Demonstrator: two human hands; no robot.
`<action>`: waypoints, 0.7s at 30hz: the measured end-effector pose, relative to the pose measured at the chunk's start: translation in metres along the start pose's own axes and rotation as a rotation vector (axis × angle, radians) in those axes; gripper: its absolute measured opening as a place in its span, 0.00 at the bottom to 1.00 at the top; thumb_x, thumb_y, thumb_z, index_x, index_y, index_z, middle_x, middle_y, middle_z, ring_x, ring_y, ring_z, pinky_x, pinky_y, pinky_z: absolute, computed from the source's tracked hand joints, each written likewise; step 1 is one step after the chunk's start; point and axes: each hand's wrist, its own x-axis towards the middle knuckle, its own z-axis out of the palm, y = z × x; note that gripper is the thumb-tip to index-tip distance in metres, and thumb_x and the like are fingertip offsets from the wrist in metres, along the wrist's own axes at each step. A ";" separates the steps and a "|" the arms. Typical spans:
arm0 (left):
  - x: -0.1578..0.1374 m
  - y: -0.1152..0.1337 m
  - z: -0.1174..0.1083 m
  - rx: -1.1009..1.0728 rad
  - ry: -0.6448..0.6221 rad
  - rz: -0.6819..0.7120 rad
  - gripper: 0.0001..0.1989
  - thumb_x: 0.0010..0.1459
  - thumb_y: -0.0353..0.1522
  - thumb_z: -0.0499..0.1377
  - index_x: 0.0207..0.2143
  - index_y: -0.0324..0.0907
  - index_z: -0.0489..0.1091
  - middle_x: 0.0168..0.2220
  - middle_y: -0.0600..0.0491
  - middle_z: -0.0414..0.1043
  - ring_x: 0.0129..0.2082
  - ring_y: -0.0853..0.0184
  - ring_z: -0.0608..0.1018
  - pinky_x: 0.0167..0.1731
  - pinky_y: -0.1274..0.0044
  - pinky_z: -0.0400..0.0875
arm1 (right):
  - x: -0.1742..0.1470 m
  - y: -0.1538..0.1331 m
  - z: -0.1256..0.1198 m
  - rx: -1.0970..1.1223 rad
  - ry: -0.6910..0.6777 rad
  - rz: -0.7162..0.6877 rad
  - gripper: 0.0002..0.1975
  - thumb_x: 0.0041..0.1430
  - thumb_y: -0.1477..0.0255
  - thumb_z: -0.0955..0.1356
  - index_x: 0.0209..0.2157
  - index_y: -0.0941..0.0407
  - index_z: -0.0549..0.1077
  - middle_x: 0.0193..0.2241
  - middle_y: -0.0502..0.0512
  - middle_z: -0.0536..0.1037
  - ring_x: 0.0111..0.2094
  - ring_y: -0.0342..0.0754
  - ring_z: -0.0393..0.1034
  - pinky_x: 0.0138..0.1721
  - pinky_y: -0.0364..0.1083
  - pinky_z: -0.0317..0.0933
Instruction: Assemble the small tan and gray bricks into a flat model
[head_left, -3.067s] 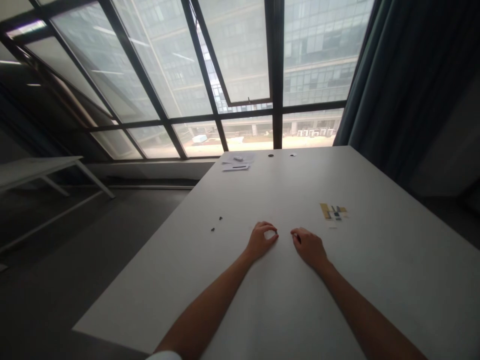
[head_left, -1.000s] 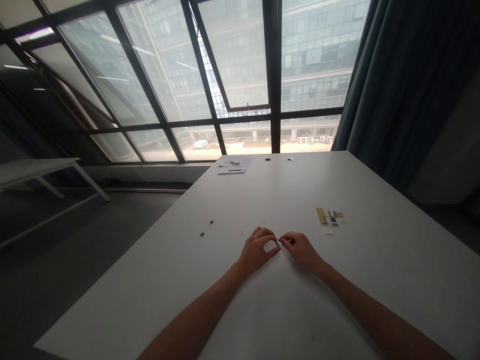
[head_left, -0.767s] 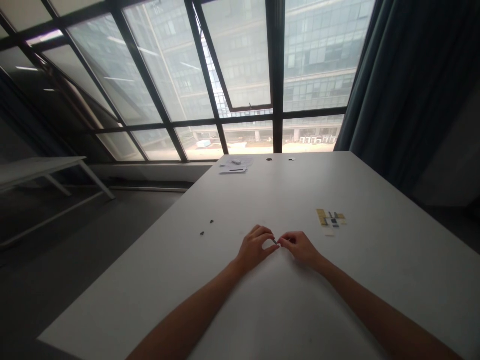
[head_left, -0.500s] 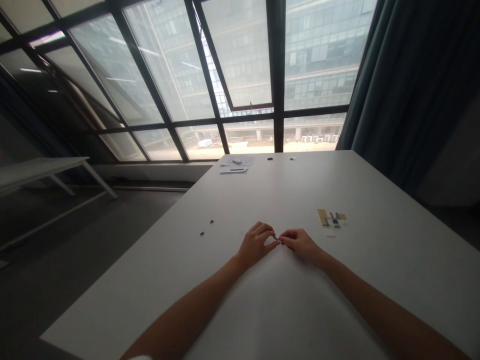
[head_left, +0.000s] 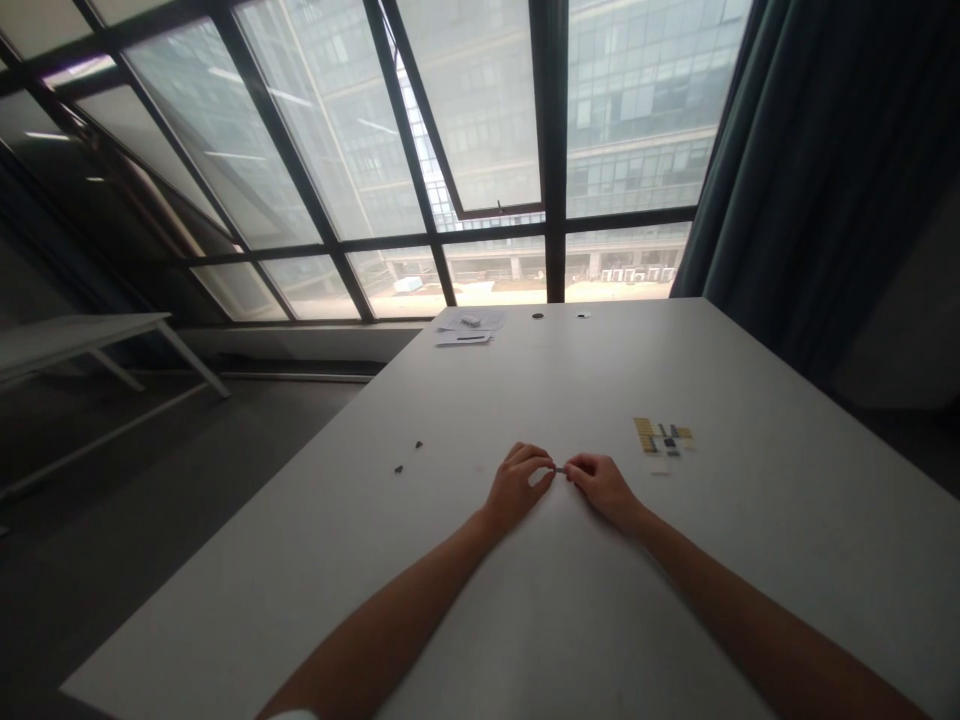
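Note:
Between my fingertips is a small, thin grey piece (head_left: 560, 470), mostly covered, so its kind does not show. My left hand (head_left: 520, 484) pinches its left end between thumb and fingers. From the other side, my right hand (head_left: 602, 485) has its thumb and fingertips closed on the right end. Both hands are low over the white table (head_left: 480, 600), near its middle. Off to the left lie two small dark pieces, one nearer (head_left: 399, 469) and one farther (head_left: 419, 444).
To the right sits a cluster of small yellow pieces (head_left: 643, 430) and dark grey pieces (head_left: 670, 443), with a pale flat piece (head_left: 660, 473) in front. Papers (head_left: 471, 320) lie at the far left edge, and a round dark disc (head_left: 538, 316) is at the far edge.
The grey piece has turned from slanting to nearly level between the fingertips. My right hand has shifted slightly right, and the view has moved a little.

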 end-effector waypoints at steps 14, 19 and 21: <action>0.005 -0.001 0.004 -0.047 0.031 -0.053 0.04 0.57 0.27 0.64 0.35 0.44 0.76 0.37 0.50 0.76 0.42 0.63 0.75 0.45 0.70 0.72 | -0.006 0.012 0.004 -0.031 0.093 -0.182 0.11 0.57 0.65 0.69 0.34 0.58 0.78 0.30 0.55 0.80 0.30 0.47 0.70 0.33 0.46 0.65; 0.009 -0.001 0.007 -0.094 0.018 -0.059 0.05 0.56 0.26 0.64 0.35 0.43 0.75 0.38 0.50 0.76 0.42 0.63 0.75 0.45 0.70 0.72 | -0.014 0.011 0.005 -0.138 0.171 -0.325 0.06 0.59 0.70 0.67 0.34 0.56 0.77 0.30 0.54 0.76 0.29 0.46 0.68 0.31 0.45 0.63; 0.009 -0.001 0.008 -0.110 0.012 -0.054 0.05 0.56 0.26 0.64 0.35 0.43 0.75 0.37 0.50 0.76 0.41 0.63 0.75 0.45 0.70 0.72 | -0.016 0.009 0.004 -0.190 0.188 -0.373 0.06 0.61 0.72 0.67 0.34 0.56 0.77 0.30 0.53 0.75 0.29 0.46 0.67 0.31 0.45 0.62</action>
